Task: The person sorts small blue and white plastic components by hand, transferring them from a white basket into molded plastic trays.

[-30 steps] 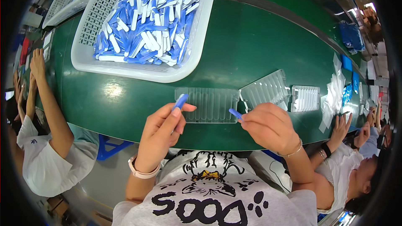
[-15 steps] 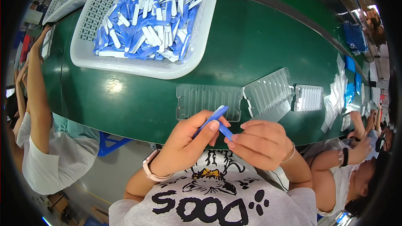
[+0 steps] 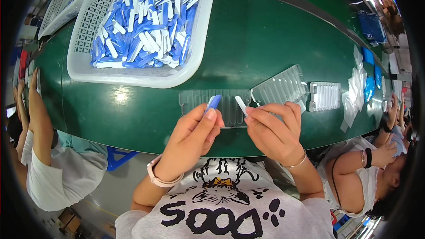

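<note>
My left hand (image 3: 191,130) is closed, pinching one or more slim blue-and-white plastic sticks (image 3: 214,102) between thumb and fingers. Another slim stick (image 3: 241,105), its white face showing, is gripped by the fingertips of my right hand (image 3: 276,132). Both sticks point up and away from me. Beneath and just beyond them lies a clear plastic tray with ribbed slots (image 3: 189,99), partly hidden by my hands. A second clear slotted tray (image 3: 281,84) lies at an angle to its right, near my right hand.
A white plastic basket (image 3: 133,79) heaped with blue and white sticks (image 3: 148,31) stands at the far left on the green table (image 3: 265,31). Rightward are a smaller slotted tray (image 3: 324,96) and clear plastic bags (image 3: 353,95). Co-workers sit on both sides.
My hands have moved apart and slightly away from me. The stick in my right hand has come away from the one in my left and now shows its white face.
</note>
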A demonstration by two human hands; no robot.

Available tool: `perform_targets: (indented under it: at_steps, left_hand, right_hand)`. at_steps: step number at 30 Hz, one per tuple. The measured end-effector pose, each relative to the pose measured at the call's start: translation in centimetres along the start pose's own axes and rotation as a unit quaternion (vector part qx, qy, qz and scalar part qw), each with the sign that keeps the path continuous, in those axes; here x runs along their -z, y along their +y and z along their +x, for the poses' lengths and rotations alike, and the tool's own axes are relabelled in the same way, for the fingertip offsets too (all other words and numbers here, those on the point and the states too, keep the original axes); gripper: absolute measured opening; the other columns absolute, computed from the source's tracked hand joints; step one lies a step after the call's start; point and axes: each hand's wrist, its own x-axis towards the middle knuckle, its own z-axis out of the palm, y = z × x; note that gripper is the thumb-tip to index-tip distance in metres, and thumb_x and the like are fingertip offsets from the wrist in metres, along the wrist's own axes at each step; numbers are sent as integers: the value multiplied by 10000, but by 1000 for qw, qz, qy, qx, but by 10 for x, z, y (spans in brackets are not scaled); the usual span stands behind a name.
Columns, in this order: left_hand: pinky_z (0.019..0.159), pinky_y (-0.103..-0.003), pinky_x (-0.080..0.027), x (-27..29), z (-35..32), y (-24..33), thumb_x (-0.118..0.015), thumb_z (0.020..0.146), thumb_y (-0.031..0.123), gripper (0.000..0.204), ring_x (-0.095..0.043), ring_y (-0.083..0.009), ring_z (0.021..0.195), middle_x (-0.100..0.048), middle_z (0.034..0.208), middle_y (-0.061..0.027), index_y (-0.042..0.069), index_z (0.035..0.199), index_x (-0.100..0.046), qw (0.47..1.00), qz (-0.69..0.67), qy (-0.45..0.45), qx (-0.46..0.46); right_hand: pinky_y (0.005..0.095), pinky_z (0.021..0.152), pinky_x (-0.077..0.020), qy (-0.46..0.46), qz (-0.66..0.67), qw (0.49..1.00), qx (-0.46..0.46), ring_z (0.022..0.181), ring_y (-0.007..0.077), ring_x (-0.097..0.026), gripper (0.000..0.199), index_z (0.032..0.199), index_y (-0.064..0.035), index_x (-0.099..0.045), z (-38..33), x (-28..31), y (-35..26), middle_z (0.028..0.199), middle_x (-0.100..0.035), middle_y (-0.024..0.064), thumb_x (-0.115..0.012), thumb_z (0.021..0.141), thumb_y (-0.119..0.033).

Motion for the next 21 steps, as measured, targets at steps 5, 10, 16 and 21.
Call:
perform_targets:
  at_steps: [5, 10, 16, 21]
  left_hand:
    - [382, -187, -204, 9, -6, 5, -418, 996, 322, 293, -274, -23, 420, -428, 637, 13, 47, 927, -494, 995, -83, -34, 45]
    - [393, -191, -215, 11, -8, 3, -402, 996, 317, 294, -267, -24, 431, -432, 645, 16, 46, 941, -502, 992, -106, -50, 45]
    - [396, -194, -210, 11, -10, 3, -383, 1009, 306, 321, -281, -21, 443, -445, 639, 29, 30, 988, -545, 999, -35, -30, 24]
    - [442, -186, -239, 10, -15, 0, -447, 1003, 277, 311, -323, -7, 488, -500, 626, 27, 25, 1068, -617, 998, 37, -42, 7]
  right_hand:
    - [379, 717, -278, -138, -30, 989, -33, 988, 187, -581, 220, 943, -87, -665, 4, 10, -22, 942, -656, 32, -682, 761, -210]
    - [408, 771, -197, -211, -193, 958, 12, 1087, 222, -561, 417, 1189, -162, -627, 11, 16, -39, 936, -646, -13, -581, 847, -395]
    - [425, 794, -215, -230, -249, 938, 65, 1097, 212, -557, 440, 1193, -159, -617, 17, 13, -34, 960, -645, -8, -639, 799, -355]
    - [460, 838, -250, -190, -89, 976, -53, 1055, 229, -555, 490, 1139, -106, -630, 25, 24, -24, 959, -648, 31, -726, 710, -322]
